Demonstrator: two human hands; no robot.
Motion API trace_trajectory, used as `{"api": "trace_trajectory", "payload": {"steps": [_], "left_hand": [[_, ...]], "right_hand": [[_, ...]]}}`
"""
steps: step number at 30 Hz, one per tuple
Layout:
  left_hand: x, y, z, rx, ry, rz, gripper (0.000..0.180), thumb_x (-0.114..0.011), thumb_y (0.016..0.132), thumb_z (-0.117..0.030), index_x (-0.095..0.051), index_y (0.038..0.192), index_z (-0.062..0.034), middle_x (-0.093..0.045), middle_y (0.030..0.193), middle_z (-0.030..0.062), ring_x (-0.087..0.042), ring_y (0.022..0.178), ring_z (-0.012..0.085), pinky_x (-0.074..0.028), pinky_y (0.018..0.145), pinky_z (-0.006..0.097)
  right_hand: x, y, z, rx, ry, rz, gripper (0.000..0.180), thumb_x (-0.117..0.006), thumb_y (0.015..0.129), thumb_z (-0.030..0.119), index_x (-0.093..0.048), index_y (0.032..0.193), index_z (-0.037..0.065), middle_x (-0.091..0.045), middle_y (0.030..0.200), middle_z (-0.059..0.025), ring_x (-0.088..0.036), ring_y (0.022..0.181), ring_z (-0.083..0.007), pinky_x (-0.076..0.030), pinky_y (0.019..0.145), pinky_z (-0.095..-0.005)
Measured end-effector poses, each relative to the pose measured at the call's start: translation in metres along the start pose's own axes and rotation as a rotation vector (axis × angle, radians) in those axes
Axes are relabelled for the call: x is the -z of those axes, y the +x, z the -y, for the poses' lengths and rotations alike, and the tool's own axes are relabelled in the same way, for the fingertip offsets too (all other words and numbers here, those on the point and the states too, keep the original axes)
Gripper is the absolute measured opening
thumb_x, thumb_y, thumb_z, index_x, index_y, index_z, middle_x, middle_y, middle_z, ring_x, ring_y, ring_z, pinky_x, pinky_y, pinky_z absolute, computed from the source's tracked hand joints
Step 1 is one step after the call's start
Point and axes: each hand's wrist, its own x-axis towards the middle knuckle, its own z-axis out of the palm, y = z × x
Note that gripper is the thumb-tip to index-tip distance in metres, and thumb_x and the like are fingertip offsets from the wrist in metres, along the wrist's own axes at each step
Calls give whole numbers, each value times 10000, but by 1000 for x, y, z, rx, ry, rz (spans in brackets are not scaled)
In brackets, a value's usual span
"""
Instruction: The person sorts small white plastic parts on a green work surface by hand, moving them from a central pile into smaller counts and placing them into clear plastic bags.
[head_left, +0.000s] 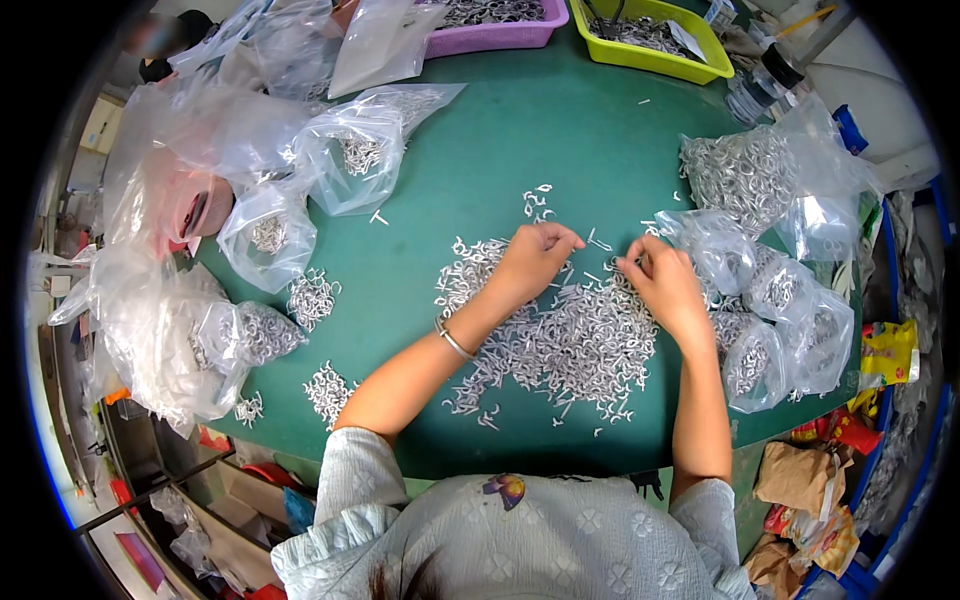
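Green mat: a smooth table top (560, 140), bare across the middle, curved at the near edge.
Metal: small pale hooks are heaped in a loose pile (570, 340) at the centre.
Left hand (535, 262): fingertips are pressed together over the pile's top; a pinched piece cannot be told.
Right hand (665, 285): fingers are curled, pinching a small hook.
Plastic: crinkled clear bags (780, 300) are crowded just beside the right hand; more bags (270, 235) lie well left.
Trays: purple (500, 35) and yellow-green (655, 45), at the far edge.

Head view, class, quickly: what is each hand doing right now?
Left hand: fingers pinched together above the pile of small white hooks; a held piece cannot be told.
Right hand: fingers curled, pinching at the pile's edge; contents unclear.
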Motion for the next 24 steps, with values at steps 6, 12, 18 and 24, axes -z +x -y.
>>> {"api": "trace_trajectory", "payload": {"steps": [6, 12, 18, 24], "left_hand": [[7, -3, -12, -18, 46, -66, 191, -569, 946, -162, -675, 957, -4, -510, 651, -66, -379, 582, 2, -284, 482, 207], [30, -5, 0, -11, 41, -155, 190, -529, 958, -136, -666, 980, -6, -469, 612, -67, -356, 551, 20, -288, 476, 222], [38, 8, 0, -224, 617, -333, 164, -526, 939, -119, -642, 1019, -35, -595, 626, 124, -570, 564, 273, -436, 546, 387], [34, -3, -9, -206, 850, -138, 138, -564, 913, -144, -659, 973, -64, -651, 753, 206, -626, 729, 412, -490, 647, 487]], "right_hand": [[-39, 29, -16, 257, -68, -164, 168, -661, 830, 133, -561, 892, 13, -640, 828, -197, -622, 805, -397, -477, 659, -475], [-17, 7, -30, -6, 936, 161, 51, -586, 879, 78, -556, 866, 38, -645, 813, -114, -562, 618, -191, -421, 543, -284], [-22, -26, -36, -153, 1809, 218, 92, -579, 905, 82, -575, 970, 17, -622, 883, -89, -532, 647, -113, -395, 544, -215], [-24, 8, -16, -89, 1141, 66, 94, -617, 912, 116, -618, 893, 24, -533, 721, 16, -452, 607, -88, -346, 549, -226]]}}
